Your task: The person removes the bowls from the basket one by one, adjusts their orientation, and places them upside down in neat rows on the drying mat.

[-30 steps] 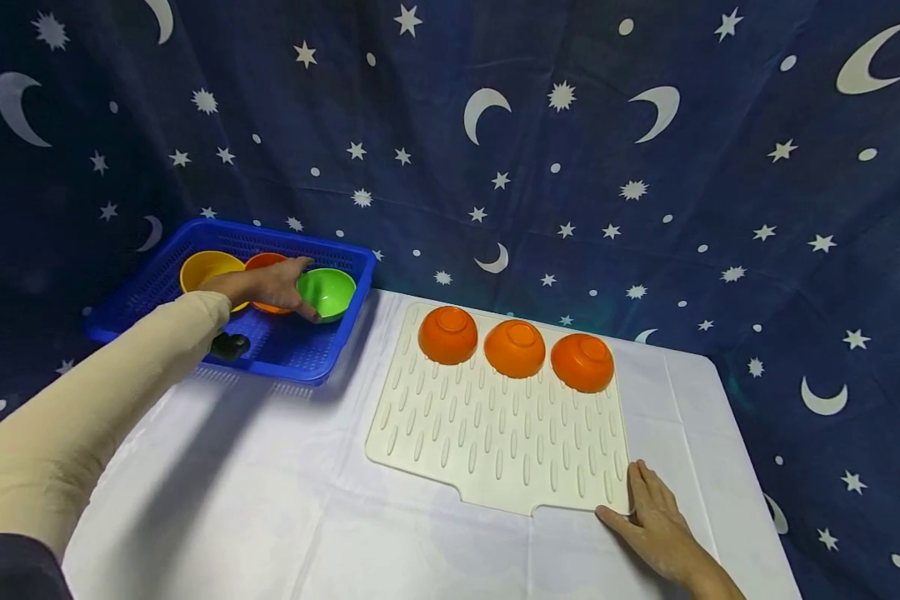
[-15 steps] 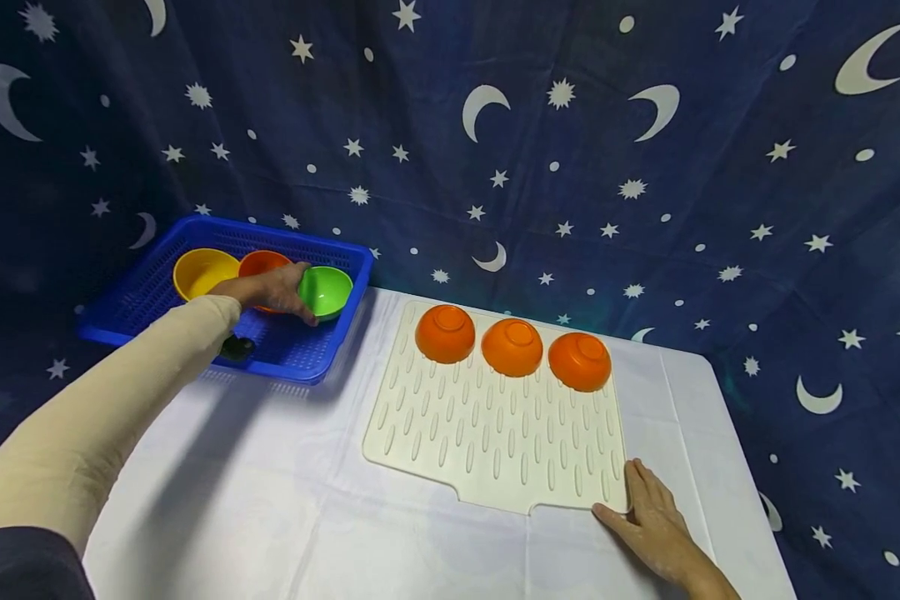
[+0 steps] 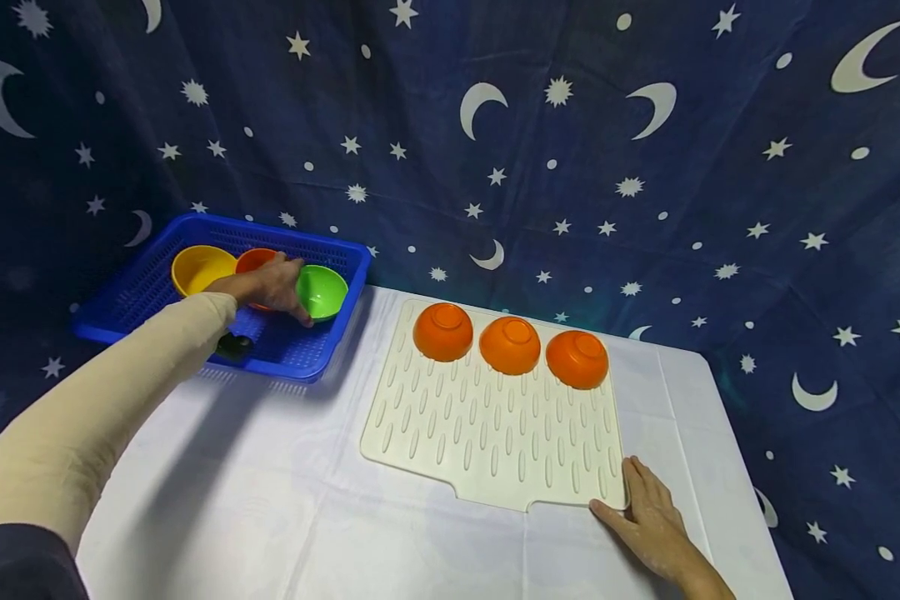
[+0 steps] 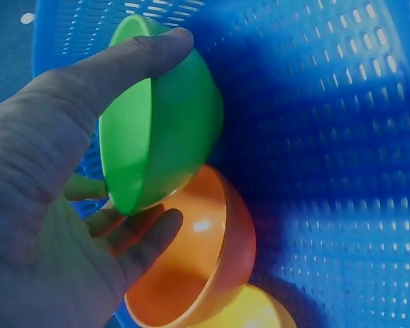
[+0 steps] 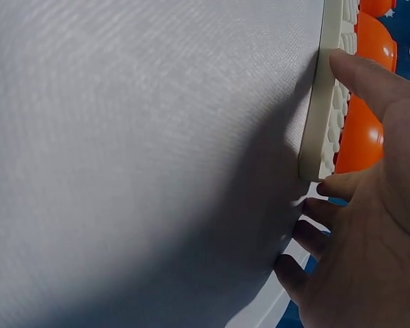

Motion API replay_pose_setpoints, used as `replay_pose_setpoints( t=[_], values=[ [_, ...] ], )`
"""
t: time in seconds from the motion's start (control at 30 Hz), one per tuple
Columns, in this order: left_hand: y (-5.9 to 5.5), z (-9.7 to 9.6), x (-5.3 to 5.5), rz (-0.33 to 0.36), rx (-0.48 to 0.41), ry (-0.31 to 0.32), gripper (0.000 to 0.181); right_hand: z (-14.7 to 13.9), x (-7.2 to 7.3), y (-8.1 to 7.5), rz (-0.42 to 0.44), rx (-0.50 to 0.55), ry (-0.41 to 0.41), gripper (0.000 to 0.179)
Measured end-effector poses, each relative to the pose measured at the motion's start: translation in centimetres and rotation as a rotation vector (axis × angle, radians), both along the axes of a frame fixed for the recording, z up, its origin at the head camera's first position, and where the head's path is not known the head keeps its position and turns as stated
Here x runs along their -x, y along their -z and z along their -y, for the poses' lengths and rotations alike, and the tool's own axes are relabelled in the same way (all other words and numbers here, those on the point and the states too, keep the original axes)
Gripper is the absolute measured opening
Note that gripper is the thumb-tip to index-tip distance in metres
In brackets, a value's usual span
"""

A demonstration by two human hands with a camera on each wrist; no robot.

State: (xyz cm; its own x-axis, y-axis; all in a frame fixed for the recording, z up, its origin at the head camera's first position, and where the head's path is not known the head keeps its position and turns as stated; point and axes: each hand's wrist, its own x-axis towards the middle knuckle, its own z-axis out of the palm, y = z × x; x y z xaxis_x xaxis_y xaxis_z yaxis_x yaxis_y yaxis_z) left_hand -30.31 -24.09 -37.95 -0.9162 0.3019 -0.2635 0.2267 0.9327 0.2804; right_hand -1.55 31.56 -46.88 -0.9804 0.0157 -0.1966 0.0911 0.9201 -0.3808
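In the head view, my left hand (image 3: 276, 287) is inside the blue basket (image 3: 356, 287) at the green bowl (image 3: 322, 292). The left wrist view shows the thumb across the green bowl's outer wall and the fingers at the opposite rim, gripping it between them. An orange bowl (image 4: 191, 253) sits right beside it, close under the fingers, with a yellow bowl (image 4: 249, 311) beyond. My right hand (image 3: 656, 525) rests at the near right corner of the cream ribbed drying mat (image 3: 487, 450), thumb at the front edge and straight fingers along the side.
Three orange bowls stand upside down in a row along the mat's far edge: left bowl (image 3: 442, 332), middle bowl (image 3: 510, 345), right bowl (image 3: 577, 359). A small black object (image 3: 234, 346) shows by the left forearm. A star-patterned curtain (image 3: 420, 125) hangs behind the white-covered table (image 3: 390, 550).
The head view has shifted slightly. My left hand stays at the green bowl inside the basket, and my right hand stays at the mat's corner.
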Motion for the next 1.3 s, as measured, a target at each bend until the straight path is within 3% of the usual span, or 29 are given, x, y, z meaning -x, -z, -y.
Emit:
replay_pose_setpoints(
  t=[0.17, 0.33, 0.57, 0.67, 1.1, 1.3],
  values=[
    [-0.7, 0.5, -0.4, -0.059, -0.005, 0.012, 0.107, 0.1, -0.1, 0.1, 0.001, 0.005, 0.009, 0.097],
    [-1.0, 0.9, -1.8, -0.169, -0.061, -0.013, 0.111, 0.1, -0.3, 0.3, -0.002, 0.01, 0.003, 0.097],
    [-1.4, 0.5, -3.7, -0.15, -0.147, -0.143, 0.12, 0.0, -0.3, 0.3, -0.016, 0.037, 0.004, 0.096],
    [-1.5, 0.5, -4.3, -0.147, -0.193, -0.172, 0.123, 0.1, -0.3, 0.4, -0.012, 0.041, 0.005, 0.096],
    [-2.0, 0.2, -6.3, -0.234, -0.292, -0.173, 0.12, 0.4, -0.3, 0.2, 0.021, 0.03, 0.038, 0.098],
    [-2.1, 0.0, -7.2, -0.265, -0.281, -0.183, 0.12, 0.3, -0.3, 0.1, 0.007, 0.049, 0.026, 0.096]
  ],
)
